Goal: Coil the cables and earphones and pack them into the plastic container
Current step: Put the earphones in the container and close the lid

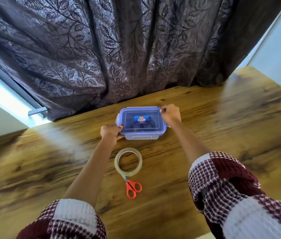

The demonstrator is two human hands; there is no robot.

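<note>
Step in hand: I judge this to be the closing of the lid (127,116), late in the task. No cable lies loose on the bench (222,135), and dark shapes show through the lid.
Where the work sits: the container (143,136) stands on the bench, far of centre, just short of the curtain (119,49).
Right hand (170,114): its fingers (163,110) are curled and pinch the far right corner of the lid.
Left hand (111,132): it grips the near left corner of the container, thumb on top of the lid.
Doing it well: press the lid flat at opposite corners first, then fold each side flap down until it catches. Brace the box with the other hand so it does not skid. Check that no cable loop is trapped under the rim.
Flaps: I cannot tell which are locked.
Container: rounded rectangle, cloudy clear plastic, smooth and stiff.
Lid: blue-tinted and see-through, with a small printed label (141,119) in the middle.
Bench: glossy wood grain, likely slippery.
Nearby: a ring of clear tape (116,161) lies near of the container, touching orange-handled scissors (129,184).
</note>
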